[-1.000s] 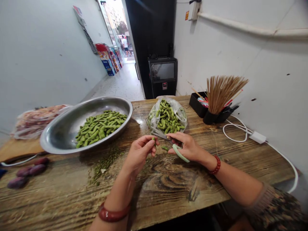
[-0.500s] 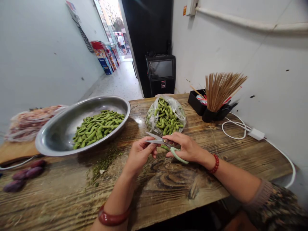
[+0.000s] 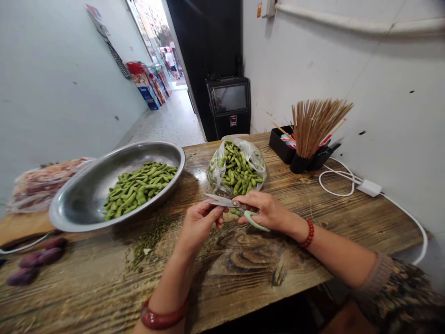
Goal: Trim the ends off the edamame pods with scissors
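Note:
My right hand [image 3: 266,211] is closed round the light green handles of a pair of scissors [image 3: 222,201], whose blades point left. The blade tips are at the fingers of my left hand [image 3: 200,225], which are pinched together; what they hold is hidden. A green edamame pod [image 3: 235,212] shows just below the scissors by my right fingers. Beyond my hands stands an open clear plastic bag [image 3: 217,172] full of edamame pods [image 3: 239,171]. To the left, a wide steel basin [image 3: 81,197] holds a heap of edamame pods [image 3: 141,188].
Green trimmings [image 3: 148,243] lie on the wooden table [image 3: 243,287] below the basin. Purple-red oval things [image 3: 38,260] and a bag of raw meat [image 3: 45,185] are at left. At right are a black holder [image 3: 299,163] with thin sticks [image 3: 318,125] and a white cable [image 3: 412,218].
The scissor blades have come closer together at my left fingertips. The view has shifted slightly; both hands keep nearly the same place over the table.

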`<state>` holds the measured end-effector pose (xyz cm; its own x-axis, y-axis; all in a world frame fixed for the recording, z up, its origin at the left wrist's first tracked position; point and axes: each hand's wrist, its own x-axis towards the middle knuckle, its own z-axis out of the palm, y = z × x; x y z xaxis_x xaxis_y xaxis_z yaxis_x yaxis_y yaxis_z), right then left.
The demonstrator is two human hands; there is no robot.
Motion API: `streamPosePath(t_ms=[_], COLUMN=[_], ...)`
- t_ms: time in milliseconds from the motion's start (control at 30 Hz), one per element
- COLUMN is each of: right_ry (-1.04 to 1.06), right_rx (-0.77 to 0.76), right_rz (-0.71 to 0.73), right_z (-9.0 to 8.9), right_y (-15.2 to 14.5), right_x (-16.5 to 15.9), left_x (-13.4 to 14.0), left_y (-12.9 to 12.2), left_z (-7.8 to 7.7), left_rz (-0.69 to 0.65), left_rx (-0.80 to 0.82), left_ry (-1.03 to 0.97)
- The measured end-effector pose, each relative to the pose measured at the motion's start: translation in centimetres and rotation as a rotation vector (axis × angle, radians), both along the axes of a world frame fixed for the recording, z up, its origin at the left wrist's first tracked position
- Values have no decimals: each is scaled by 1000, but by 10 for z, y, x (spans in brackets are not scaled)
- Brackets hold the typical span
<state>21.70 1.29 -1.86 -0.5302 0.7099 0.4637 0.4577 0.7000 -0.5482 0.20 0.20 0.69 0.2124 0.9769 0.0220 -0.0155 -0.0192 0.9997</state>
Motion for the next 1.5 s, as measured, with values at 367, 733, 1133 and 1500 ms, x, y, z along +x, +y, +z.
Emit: streamPosePath(t_ms=[367, 733, 1133, 1500], right_ry=[169, 65, 107, 51], right_rx=[-99, -43, -41, 2], right_rz=[-111, -63, -30, -9], right_z=[-2, -1, -3, 0], right_y=[4, -2, -3, -1], right_x=[-4, -7, -6, -1], left_x=[-5, -5, 6, -1], left_y=[7, 5, 1, 6], left_z=[1, 5, -1, -1], left_rz=[146, 138, 19, 63], left_rx=[-156, -242, -266, -190], left_ry=[-361, -522, -428, -429])
